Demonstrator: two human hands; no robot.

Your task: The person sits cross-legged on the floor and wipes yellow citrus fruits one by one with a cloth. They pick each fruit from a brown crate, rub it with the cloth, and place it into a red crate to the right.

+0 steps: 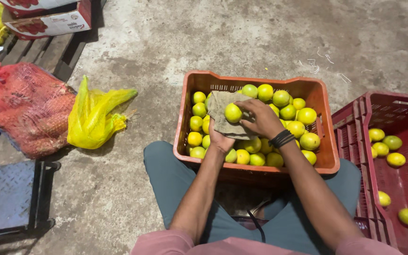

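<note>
Here my left hand cups one drab cloth (spread lengthwise away from me); my right hand grips one round yellow-green citrus on it.

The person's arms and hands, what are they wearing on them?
Both forearms are bare. Pink sleeves show only near the bottom edge of the picture, up by the upper arms. The right hand has a stack of thin black bands around its wrist. The left hand wears no glove, and no ring or watch can be seen on it.
</note>
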